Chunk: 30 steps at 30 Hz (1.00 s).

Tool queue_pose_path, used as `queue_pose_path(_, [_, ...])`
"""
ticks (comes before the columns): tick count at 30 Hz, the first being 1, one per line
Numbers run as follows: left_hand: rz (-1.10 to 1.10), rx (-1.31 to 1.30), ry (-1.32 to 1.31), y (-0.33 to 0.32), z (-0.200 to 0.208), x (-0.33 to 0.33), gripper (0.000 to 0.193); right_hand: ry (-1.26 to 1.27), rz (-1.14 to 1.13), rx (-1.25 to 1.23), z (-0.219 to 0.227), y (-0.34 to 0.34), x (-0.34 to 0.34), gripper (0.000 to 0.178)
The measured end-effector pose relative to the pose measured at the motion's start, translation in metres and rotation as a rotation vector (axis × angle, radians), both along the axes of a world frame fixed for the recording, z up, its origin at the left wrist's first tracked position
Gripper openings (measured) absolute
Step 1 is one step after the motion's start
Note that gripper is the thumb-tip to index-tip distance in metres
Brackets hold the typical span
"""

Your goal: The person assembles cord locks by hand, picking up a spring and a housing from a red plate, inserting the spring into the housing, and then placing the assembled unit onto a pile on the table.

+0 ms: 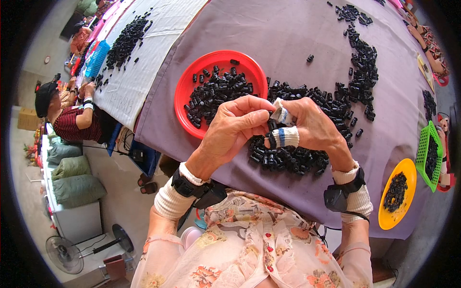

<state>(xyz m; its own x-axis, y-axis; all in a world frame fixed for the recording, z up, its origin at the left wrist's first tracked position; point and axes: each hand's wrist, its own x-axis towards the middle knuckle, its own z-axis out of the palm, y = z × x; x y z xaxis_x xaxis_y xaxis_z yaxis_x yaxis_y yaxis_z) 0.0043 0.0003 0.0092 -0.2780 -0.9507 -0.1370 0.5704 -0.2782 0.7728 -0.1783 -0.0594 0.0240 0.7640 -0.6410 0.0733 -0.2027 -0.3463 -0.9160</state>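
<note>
My left hand and my right hand meet above the table, fingers pinched together. Between the fingertips shows a small black cylindrical part, gripped by my left thumb and fingers. White cloth finger covers with blue stripes wrap my right thumb and index finger. A thin greyish edge shows at the right fingertips, too small to make out. Just beyond my left hand sits a red round tray holding many such parts. Under and beyond my right hand spreads a loose pile of black parts.
The pile trails to the far right over the grey-purple tablecloth. At the right are a yellow plate with black scraps and a green basket. Another person works at the left by a white-covered table.
</note>
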Motion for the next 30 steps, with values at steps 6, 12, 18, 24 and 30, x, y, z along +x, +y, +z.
queue_pose_path(6, [0.031, 0.014, 0.003, 0.0, -0.003, -0.002, 0.016, -0.026, -0.006, 0.103, -0.008, 0.004, 0.0, 0.035])
queue_pose_path(12, [0.003, 0.011, -0.009, -0.002, -0.002, 0.0, 0.015, -0.047, -0.007, 0.038, -0.004, 0.003, -0.001, 0.035])
queue_pose_path(18, [0.004, 0.027, -0.02, 0.0, 0.006, -0.001, 0.014, -0.011, -0.015, -0.031, -0.003, -0.001, 0.0, 0.043])
queue_pose_path(24, [0.013, 0.052, -0.016, -0.001, 0.005, 0.0, 0.013, -0.022, 0.012, 0.02, 0.0, 0.001, 0.0, 0.038])
queue_pose_path(30, [0.016, 0.057, -0.057, -0.001, 0.004, 0.001, 0.013, 0.001, 0.023, -0.009, -0.006, 0.003, 0.001, 0.035])
